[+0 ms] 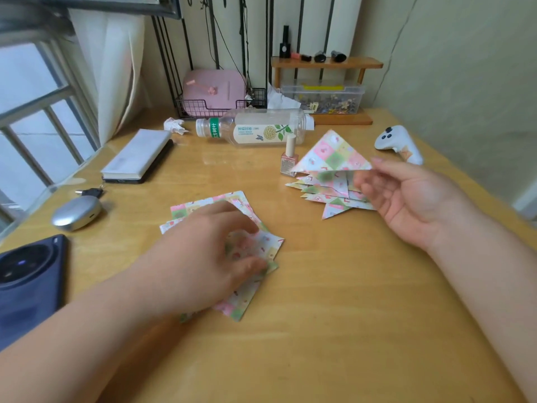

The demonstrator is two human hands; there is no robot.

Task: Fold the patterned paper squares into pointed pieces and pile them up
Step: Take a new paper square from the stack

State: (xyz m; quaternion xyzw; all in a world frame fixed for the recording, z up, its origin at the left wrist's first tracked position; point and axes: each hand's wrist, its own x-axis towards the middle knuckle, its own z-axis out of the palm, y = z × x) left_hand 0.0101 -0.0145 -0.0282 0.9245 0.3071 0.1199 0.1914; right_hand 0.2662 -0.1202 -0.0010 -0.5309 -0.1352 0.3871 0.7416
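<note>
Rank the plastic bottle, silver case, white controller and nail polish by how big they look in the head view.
1. plastic bottle, clearly largest.
2. silver case and white controller: about alike, and the case sits nearer the camera, so unranked.
3. nail polish, smallest.

Looks like a private room in a home, perhaps a bedroom corner. Shown by a wooden desk (pixel 319 330) beside a barred window (pixel 35 112) with a cream curtain (pixel 116 68), and by personal clutter on it: nail polish (pixel 289 157), a drink bottle (pixel 255 128) on its side, a phone (pixel 29 274), an earbud case (pixel 76 212), a white controller (pixel 398 144). Backed by a small shelf (pixel 327 63) of cosmetics and a pink case (pixel 213 88) in a wire basket (pixel 203 110).
</note>
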